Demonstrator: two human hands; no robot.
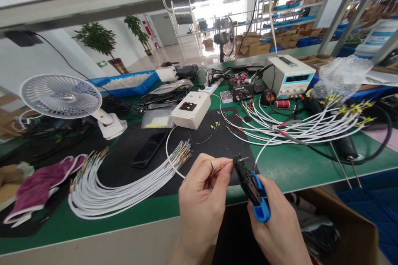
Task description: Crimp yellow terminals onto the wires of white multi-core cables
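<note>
At the near edge of the green tabletop (295, 165), over the front border of the black rubber mat (217, 140), both hands meet. The right hand (276, 227) is wrapped closed around the blue-handled black crimping pliers (248, 182), whose head tilts up and left. The left hand (200, 198), just beside it, pinches the white sheathed cable (169, 155) by its thin coloured wire ends (217, 169) between thumb and forefinger. These lie roughly level, tips pointing right at the pliers' head. Whether they touch it cannot be told.
</note>
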